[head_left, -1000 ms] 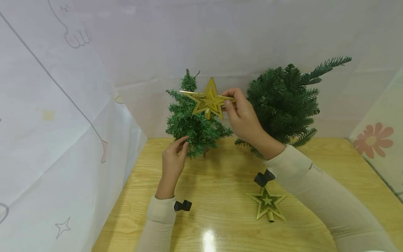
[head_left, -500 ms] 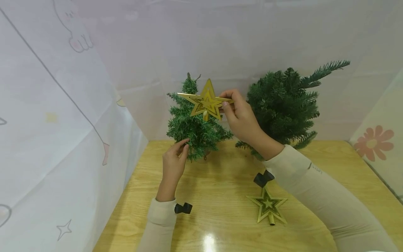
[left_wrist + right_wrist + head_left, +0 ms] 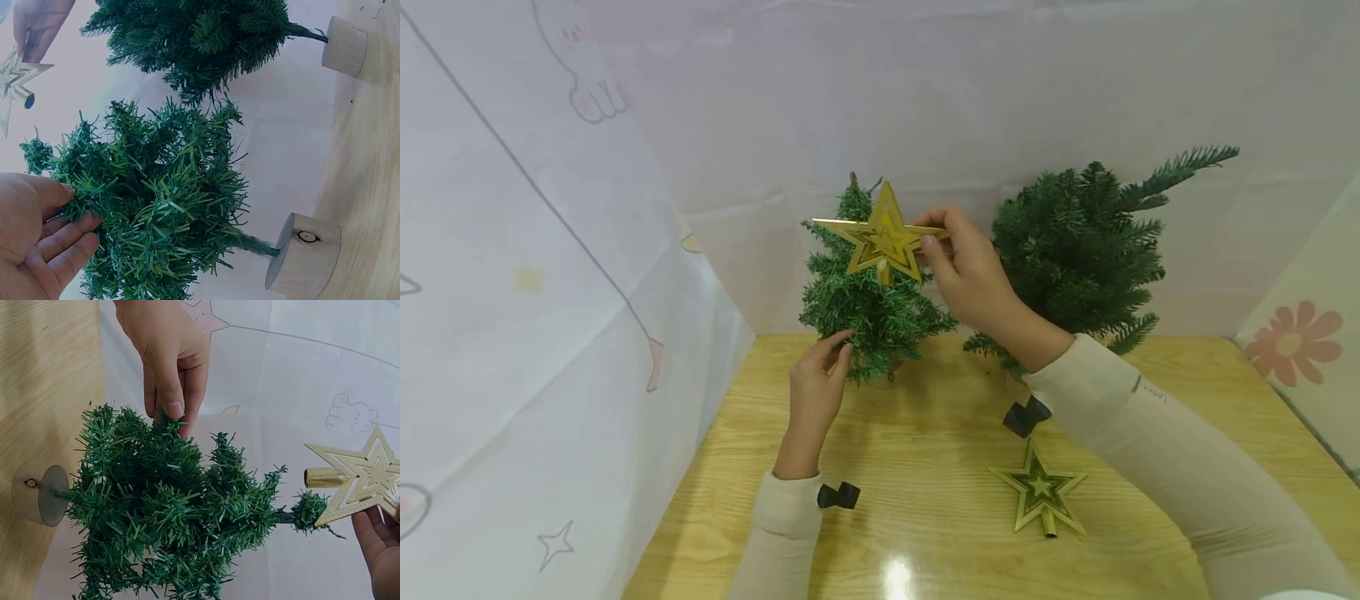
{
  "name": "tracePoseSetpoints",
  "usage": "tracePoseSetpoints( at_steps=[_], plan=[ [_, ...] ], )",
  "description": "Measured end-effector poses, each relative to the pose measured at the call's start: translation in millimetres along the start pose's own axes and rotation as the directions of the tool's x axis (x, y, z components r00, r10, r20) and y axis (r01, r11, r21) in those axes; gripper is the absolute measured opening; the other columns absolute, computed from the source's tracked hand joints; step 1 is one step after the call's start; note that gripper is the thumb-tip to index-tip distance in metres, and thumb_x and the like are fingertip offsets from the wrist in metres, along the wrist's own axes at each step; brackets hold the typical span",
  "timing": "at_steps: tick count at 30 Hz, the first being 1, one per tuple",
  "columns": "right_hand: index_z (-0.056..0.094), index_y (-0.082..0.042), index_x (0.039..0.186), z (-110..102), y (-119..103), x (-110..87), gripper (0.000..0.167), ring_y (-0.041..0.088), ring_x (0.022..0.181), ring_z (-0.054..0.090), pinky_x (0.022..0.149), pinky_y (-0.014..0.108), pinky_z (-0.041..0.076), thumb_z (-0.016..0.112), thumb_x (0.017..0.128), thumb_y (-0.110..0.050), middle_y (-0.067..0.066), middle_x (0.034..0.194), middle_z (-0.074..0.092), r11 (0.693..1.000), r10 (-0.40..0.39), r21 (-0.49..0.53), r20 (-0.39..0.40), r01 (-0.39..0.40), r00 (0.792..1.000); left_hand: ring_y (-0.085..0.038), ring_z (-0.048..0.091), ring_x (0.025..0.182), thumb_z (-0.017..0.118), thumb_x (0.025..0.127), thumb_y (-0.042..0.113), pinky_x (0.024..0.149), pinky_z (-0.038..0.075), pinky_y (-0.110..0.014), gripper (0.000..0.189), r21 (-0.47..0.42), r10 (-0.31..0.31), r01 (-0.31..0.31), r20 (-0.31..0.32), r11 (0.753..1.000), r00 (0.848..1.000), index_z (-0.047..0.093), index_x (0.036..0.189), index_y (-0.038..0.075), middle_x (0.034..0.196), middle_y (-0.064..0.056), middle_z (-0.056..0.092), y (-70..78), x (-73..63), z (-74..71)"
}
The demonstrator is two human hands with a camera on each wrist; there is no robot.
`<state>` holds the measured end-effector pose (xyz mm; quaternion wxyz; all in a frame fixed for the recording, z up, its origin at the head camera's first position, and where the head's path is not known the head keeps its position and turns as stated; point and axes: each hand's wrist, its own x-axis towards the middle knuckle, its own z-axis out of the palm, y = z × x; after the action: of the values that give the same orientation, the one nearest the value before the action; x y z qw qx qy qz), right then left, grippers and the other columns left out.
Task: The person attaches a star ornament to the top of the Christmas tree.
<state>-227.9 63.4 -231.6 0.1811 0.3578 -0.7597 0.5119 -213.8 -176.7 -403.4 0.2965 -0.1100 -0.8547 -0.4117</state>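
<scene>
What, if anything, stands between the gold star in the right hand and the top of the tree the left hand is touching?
Nothing visible does. In the right wrist view, the gold star is beside the treetop, with no object between; the left hand is at the side branches, off that path.

A creased grey sheet [image 3: 880, 92] hangs at twelve o'clock. At nine, a white sheet [image 3: 482, 375] bears thin drawings [image 3: 597, 98]. At three, a cream sheet [image 3: 1326, 258] shows a pink flower [image 3: 1292, 344]. A wooden table [image 3: 940, 467] runs from five to seven, with bright glare [image 3: 897, 577] at six.
</scene>
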Motion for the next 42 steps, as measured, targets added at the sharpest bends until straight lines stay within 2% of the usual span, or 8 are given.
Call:
tracePoseSetpoints(
  at_steps=[10,14,20,26,35,42],
  plan=[
    [0.047,-0.001,0.125,-7,0,8.2,0.022,0.019,0.106,0.062,0.092,0.029,0.053,0.042,0.105,-0.012,0.012,0.122,0.057,1.000,0.021,0.006,-0.018,-0.021,1.000,-0.019,0.069,0.097,0.060,0.099,0.022,0.083,0.057,-0.033,0.028,0.011,0.023,-0.023,0.004,1.000,1.000,0.066,0.126,0.017,0.111,-0.007,0.068,2.4,3.3,-0.4],
    [0.046,0.000,0.124,-8,1,9.7,0.023,0.019,0.108,0.062,0.093,0.031,0.052,0.041,0.106,-0.012,0.013,0.123,0.057,1.000,0.011,0.008,-0.019,-0.010,1.000,-0.019,0.069,0.097,0.060,0.099,0.023,0.084,0.057,-0.032,0.029,0.018,0.020,-0.020,0.009,1.000,1.000,0.066,0.127,0.017,0.111,-0.008,0.068,3.5,3.2,-0.3],
    [0.046,0.001,0.125,-8,-2,14.9,0.023,0.020,0.109,0.062,0.093,0.027,0.052,0.041,0.105,-0.010,0.015,0.123,0.056,0.999,-0.023,-0.036,-0.012,0.022,1.000,-0.020,0.069,0.099,0.060,0.099,0.019,0.084,0.057,-0.034,0.028,0.010,0.007,-0.007,0.004,1.000,1.000,0.066,0.127,0.017,0.115,-0.008,0.068,4.4,2.2,-2.6],
    [0.046,0.000,0.124,-9,-5,19.8,0.022,0.019,0.109,0.063,0.093,0.026,0.052,0.041,0.105,-0.009,0.014,0.123,0.055,1.000,-0.016,-0.023,-0.010,0.016,1.000,-0.018,0.068,0.098,0.061,0.099,0.015,0.084,0.057,-0.033,0.029,0.023,-0.007,0.007,0.003,1.000,1.000,0.066,0.127,0.018,0.116,-0.007,0.067,4.2,1.0,-4.1],
    [0.045,0.002,0.125,-10,-7,21.9,0.022,0.022,0.109,0.063,0.093,0.028,0.052,0.041,0.105,-0.006,0.016,0.123,0.056,0.999,-0.042,-0.020,-0.023,0.042,0.999,-0.019,0.069,0.099,0.058,0.100,0.021,0.085,0.057,-0.035,0.029,0.036,-0.010,0.010,0.015,0.999,1.000,0.066,0.127,0.016,0.116,-0.009,0.067,4.9,-1.1,-4.7],
    [0.046,0.002,0.125,-16,-16,28.8,0.022,0.020,0.108,0.063,0.092,0.025,0.052,0.042,0.105,-0.007,0.016,0.121,0.057,0.996,-0.060,-0.072,-0.030,0.058,0.998,-0.019,0.068,0.099,0.059,0.100,0.019,0.084,0.057,-0.034,0.029,0.029,-0.001,0.001,0.016,1.000,1.000,0.065,0.128,0.015,0.118,-0.009,0.067,3.7,0.5,-3.9]
  ],
)
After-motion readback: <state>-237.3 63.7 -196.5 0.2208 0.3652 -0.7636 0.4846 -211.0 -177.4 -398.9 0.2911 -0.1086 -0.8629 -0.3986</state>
